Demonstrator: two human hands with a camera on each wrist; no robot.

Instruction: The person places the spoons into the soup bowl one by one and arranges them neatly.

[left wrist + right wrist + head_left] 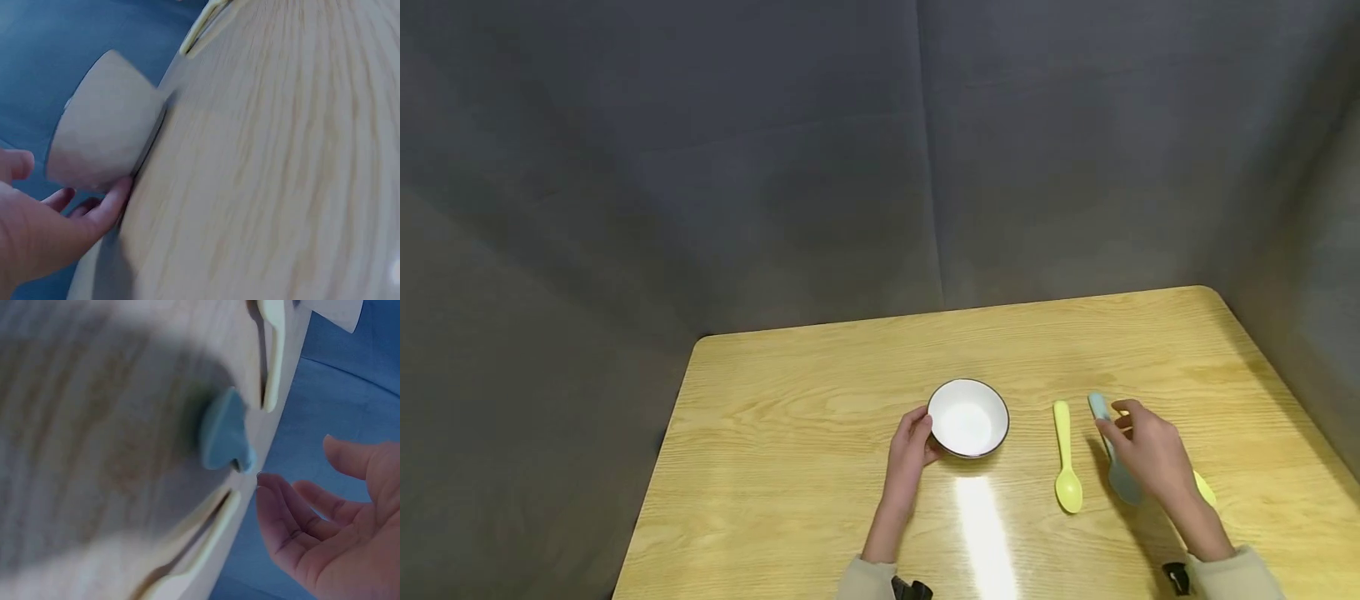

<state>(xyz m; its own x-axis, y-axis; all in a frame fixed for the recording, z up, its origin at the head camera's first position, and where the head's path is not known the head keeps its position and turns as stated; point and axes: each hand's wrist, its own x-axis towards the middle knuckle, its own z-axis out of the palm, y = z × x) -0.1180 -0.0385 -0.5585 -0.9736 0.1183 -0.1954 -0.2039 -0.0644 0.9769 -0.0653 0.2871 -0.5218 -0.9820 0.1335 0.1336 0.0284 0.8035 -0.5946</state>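
Pale sleeves enter at the bottom edge of the head view.
Toward the lower right, the right hand, thumb and fingers apart, is over the blue spoon; one yellow spoon lies left of it, a second yellow spoon, partly hidden, to the right. Near lower centre, the left hand clasps the white bowl at its left side. Wooden tabletop spreads beneath; dark cloth fills the upper frame.

The place looks like a screened-off, studio-like corner: dark grey cloth hangs behind the wood-grain table and beyond its left and right edges, hiding any wider room.
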